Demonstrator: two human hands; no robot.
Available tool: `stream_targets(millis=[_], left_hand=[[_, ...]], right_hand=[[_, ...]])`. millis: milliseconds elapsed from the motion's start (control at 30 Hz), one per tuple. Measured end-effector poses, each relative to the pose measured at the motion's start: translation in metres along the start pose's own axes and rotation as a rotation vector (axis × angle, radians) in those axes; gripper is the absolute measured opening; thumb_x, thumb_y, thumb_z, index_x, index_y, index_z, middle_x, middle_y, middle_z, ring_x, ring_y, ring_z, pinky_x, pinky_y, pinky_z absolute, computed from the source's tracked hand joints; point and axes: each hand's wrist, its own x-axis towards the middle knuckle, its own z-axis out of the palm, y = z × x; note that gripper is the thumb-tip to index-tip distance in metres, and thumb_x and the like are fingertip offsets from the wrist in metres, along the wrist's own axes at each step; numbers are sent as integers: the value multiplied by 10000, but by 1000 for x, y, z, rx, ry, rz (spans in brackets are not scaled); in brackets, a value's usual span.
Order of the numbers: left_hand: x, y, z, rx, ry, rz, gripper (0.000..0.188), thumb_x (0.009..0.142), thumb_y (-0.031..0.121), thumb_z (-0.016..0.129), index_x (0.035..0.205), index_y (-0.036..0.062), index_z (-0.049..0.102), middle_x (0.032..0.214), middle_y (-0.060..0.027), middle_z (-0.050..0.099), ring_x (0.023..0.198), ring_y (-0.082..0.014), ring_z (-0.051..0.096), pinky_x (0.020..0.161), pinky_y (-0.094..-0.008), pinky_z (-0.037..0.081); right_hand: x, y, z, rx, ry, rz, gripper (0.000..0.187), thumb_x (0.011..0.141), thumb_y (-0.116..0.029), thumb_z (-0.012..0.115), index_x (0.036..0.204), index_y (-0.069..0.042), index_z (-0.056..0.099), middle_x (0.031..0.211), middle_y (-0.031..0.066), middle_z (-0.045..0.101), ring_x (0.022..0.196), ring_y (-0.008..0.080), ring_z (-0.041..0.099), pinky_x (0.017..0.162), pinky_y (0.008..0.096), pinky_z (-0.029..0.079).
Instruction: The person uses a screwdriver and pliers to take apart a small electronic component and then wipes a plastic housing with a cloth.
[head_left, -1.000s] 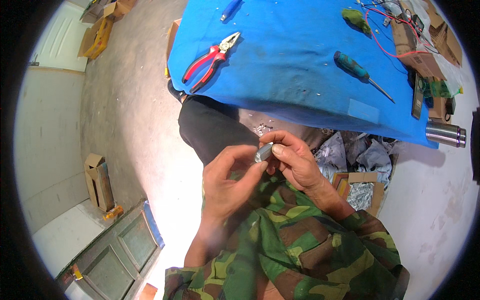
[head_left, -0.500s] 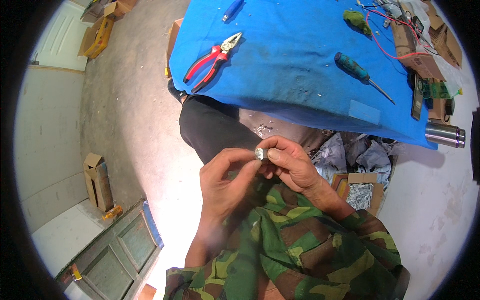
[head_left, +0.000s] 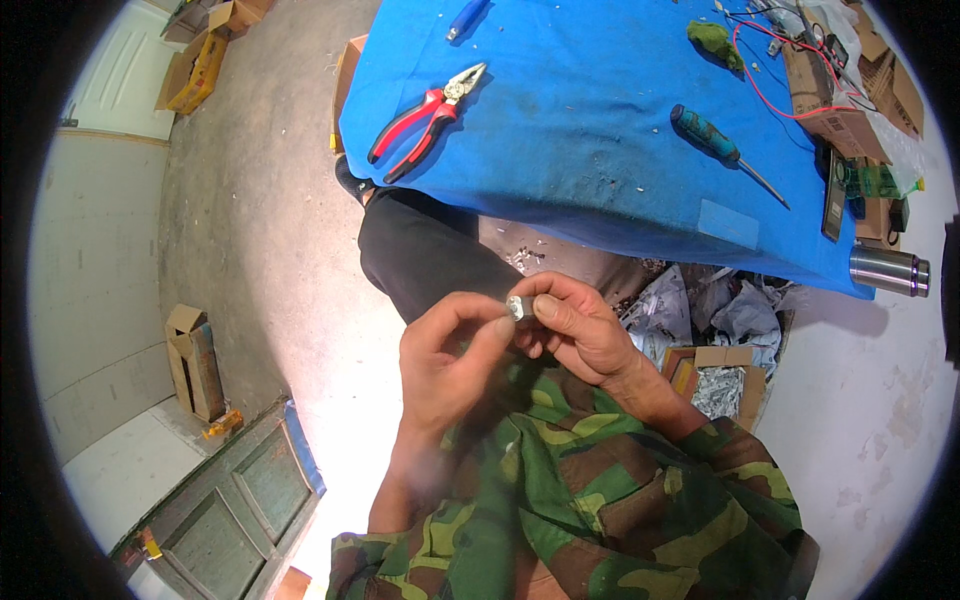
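A small silvery metal part (head_left: 519, 308) with a bright end face and a darker, short body is held in front of my lap. My right hand (head_left: 592, 335) pinches its body between thumb and forefinger, the other fingers curled below. My left hand (head_left: 448, 355) is closed in a pinch at the part's bright end, thumb and forefinger touching its edge. The fingertips cover much of the part, so its exact kind is not clear. Both hands are over my dark trousers (head_left: 430, 255) and camouflage jacket (head_left: 600, 490).
On the blue-covered table (head_left: 580, 100) lie red-handled pliers (head_left: 425, 122), a teal screwdriver (head_left: 710, 135), a blue-handled tool (head_left: 467, 18) and a green cloth lump (head_left: 712, 42). A steel cylinder (head_left: 890, 271) juts from its right corner. Below, a carton (head_left: 755, 390) holds metallic pieces.
My left thumb has drawn back slightly to the left from the part's end. The part has turned a little, showing more of its darker side. The right hand keeps its hold.
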Motion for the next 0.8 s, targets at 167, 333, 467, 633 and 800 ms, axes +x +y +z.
stream_targets(millis=[167, 333, 467, 633, 800], left_hand=[[0, -2, 0, -105, -3, -30, 186, 971, 44, 759, 1132, -22, 695, 1093, -83, 712, 905, -127, 678, 793, -268, 560], [3, 8, 6, 271, 63, 245, 226, 909, 1, 795, 1119, -7, 710, 1166, -118, 696, 939, -143, 688, 815, -278, 570], [4, 3, 1, 483, 41, 360, 195, 895, -16, 799, 1080, 7, 740, 1173, -135, 702, 926, -157, 708, 794, -280, 579], [4, 1, -4, 611, 42, 395, 120, 936, -13, 761, 1055, -10, 746, 1158, -141, 709, 909, -161, 716, 750, -273, 573], [3, 6, -5, 667, 17, 351, 74, 978, -17, 703, 1051, -25, 714, 1127, -136, 701, 864, -156, 698, 728, -284, 564]], right_hand=[[0, 1, 2, -4, 24, 1, 299, 1081, -238, 641, 1299, -34, 645, 1088, 31, 703, 912, 108, 671, 771, 246, 544], [0, -2, 9, -183, 119, -62, 304, 1073, -233, 650, 1293, -24, 653, 1082, 21, 699, 904, 75, 655, 770, 231, 544], [0, -5, 19, -383, 182, -125, 315, 1064, -218, 667, 1292, -2, 646, 1048, 27, 698, 869, 69, 642, 761, 230, 533], [-2, -5, 23, -549, 208, -186, 328, 1052, -227, 692, 1278, 9, 657, 1029, 29, 694, 837, 64, 614, 751, 225, 509], [-4, -7, 27, -662, 197, -262, 322, 1032, -192, 722, 1267, 21, 666, 1055, 16, 683, 871, 49, 593, 762, 218, 488]])
